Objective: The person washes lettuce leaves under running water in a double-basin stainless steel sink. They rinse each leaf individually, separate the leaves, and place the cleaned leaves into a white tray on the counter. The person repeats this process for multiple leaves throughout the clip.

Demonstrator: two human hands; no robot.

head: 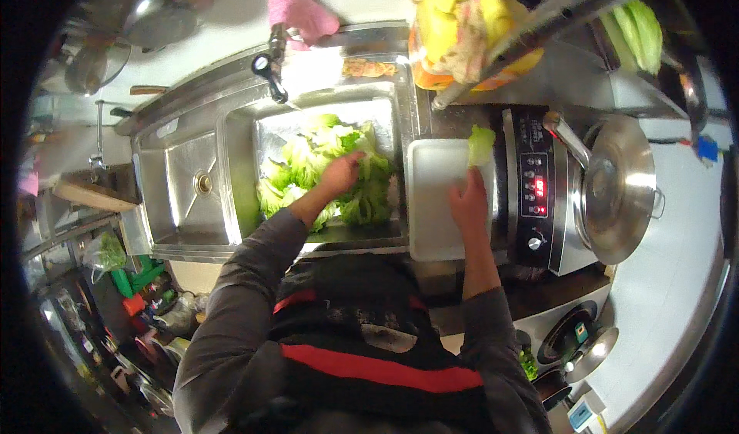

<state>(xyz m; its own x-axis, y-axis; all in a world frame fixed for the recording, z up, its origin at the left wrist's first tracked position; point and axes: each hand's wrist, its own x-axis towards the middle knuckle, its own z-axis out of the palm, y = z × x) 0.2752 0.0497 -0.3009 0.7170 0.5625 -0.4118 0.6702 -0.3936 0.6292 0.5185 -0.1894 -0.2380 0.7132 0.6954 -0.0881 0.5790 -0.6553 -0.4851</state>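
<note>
Loose lettuce leaves [300, 157] fill much of the right basin of a stainless steel double sink [236, 128], under the black-and-chrome faucet [270, 76]. My left hand [342, 173] is over the leaves with its fingertips at them; whether it grips one cannot be told. To the right of the sink, my right hand [470, 200] holds a single lettuce leaf [481, 145] by its lower end, above a white plastic tray [436, 203]. The tray's visible surface is bare.
An induction cooker [534, 191] with a large steel wok [620, 191] stands right of the tray. A metal bar [519, 44] crosses the upper right, before a yellow and orange bag [433, 36]. A pink cloth [297, 12] lies behind the faucet. The left basin [190, 186] adjoins the lettuce.
</note>
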